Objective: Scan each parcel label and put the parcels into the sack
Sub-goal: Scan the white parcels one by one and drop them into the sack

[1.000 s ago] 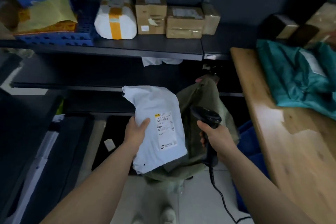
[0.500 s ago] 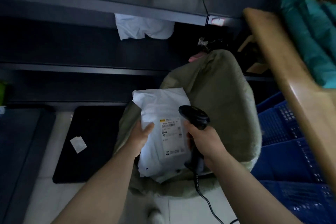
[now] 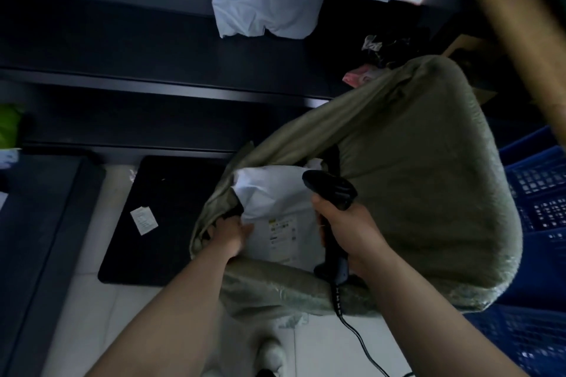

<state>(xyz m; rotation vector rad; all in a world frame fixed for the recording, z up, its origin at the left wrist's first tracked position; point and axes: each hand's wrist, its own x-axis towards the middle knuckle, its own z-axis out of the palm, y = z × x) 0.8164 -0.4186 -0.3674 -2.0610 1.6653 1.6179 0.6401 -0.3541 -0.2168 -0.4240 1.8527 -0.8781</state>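
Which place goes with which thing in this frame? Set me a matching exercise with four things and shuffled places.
Things:
1. white parcel
2. scanner
3. paper slip
4. blue crate

Places:
A. on the black mat
B. gripped in the right hand
C. to the right of the sack
D. in the sack's mouth, held by the left hand

Pairs: 1-D, 2-B, 3-A, 4-C.

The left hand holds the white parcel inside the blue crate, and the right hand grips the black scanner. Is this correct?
Not quite: in the head view the left hand holds the white parcel inside the olive-green sack, not the blue crate beside it. The right hand does grip the black scanner.
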